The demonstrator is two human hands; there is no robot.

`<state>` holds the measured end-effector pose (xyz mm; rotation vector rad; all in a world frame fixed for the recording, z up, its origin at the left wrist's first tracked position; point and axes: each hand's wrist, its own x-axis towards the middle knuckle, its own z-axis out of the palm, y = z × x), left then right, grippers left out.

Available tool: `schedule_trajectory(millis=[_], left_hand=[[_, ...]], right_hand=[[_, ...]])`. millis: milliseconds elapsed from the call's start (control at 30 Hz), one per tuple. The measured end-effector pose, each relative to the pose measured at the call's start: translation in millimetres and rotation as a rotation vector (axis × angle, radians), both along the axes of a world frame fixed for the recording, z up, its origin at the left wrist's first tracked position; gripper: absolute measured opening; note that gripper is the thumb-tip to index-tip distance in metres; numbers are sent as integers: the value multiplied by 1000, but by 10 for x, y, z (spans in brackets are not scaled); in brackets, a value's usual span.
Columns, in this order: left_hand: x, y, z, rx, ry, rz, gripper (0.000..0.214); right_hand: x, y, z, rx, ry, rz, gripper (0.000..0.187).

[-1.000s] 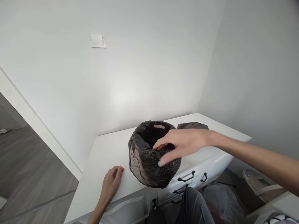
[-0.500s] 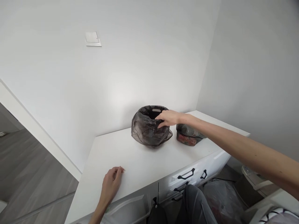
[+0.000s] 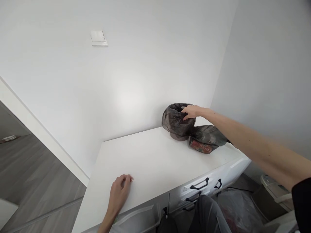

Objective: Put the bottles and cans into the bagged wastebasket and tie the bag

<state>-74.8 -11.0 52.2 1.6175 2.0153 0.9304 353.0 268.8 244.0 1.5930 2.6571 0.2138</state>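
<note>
My right hand point(image 3: 191, 111) grips the near rim of a small waste bin point(image 3: 179, 137), fingers over the edge. A dark see-through bin liner point(image 3: 175, 121) lines the bin and hangs down over its outside. Just right of the bin lies a filled dark trash bag point(image 3: 211, 134), with a red-printed package point(image 3: 201, 146) showing through it; bag and liner touch. Toward the front left, my left hand point(image 3: 120, 191) rests on the white dresser top point(image 3: 143, 155). Its fingers are loosely curled, thumb against them, with nothing seen in them.
White walls stand behind and to the right, with a light switch point(image 3: 98, 36) on the back one. Black handles point(image 3: 200, 184) stick out from the dresser front. Below, my knee point(image 3: 209, 210) is close to the drawers, near a clear plastic bag point(image 3: 239, 207) on the floor.
The lined bin has moved right and back along the dresser top in my right hand, up against the filled bag. My left hand has stayed on the dresser top.
</note>
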Motion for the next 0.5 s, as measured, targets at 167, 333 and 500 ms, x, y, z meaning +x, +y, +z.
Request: schedule_trajectory(millis=[167,333,500], left_hand=[[-2,13,-25,23,7,-11,47],[26,-8,-5,19,8,0,48],[15,-4,-46,38,25,-12,49]], right_hand=[[292,219,-184,0,-4,-145,46],[296,44,-422,197,179,-77,66],[-86,-685,-1097,279,511,166,61]])
